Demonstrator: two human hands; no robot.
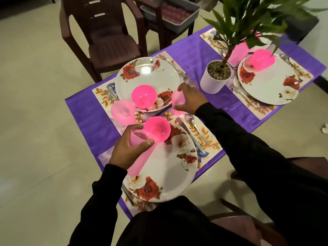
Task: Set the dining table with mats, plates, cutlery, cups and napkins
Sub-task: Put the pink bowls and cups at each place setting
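Note:
My left hand point(128, 148) grips a pale pink cup point(142, 153) above the left rim of the near rose-patterned plate point(166, 176). My right hand point(188, 99) holds a second pale pink cup point(177, 101) between the near plate and the far-left plate point(147, 75). A bright pink bowl point(157, 128) sits on the near plate, another pink bowl point(144, 96) on the far-left plate. A third pale cup point(122, 111) stands on the mat beside that plate. A knife point(190, 136) and spoon point(195, 126) lie right of the near plate.
A potted plant point(215, 78) in a white pot stands mid-table on the purple cloth point(88, 125). A third setting with plate point(269, 82) and pink bowl point(262, 59) lies at the right. Dark plastic chairs point(106, 38) and a grey bin point(175, 13) stand beyond the table.

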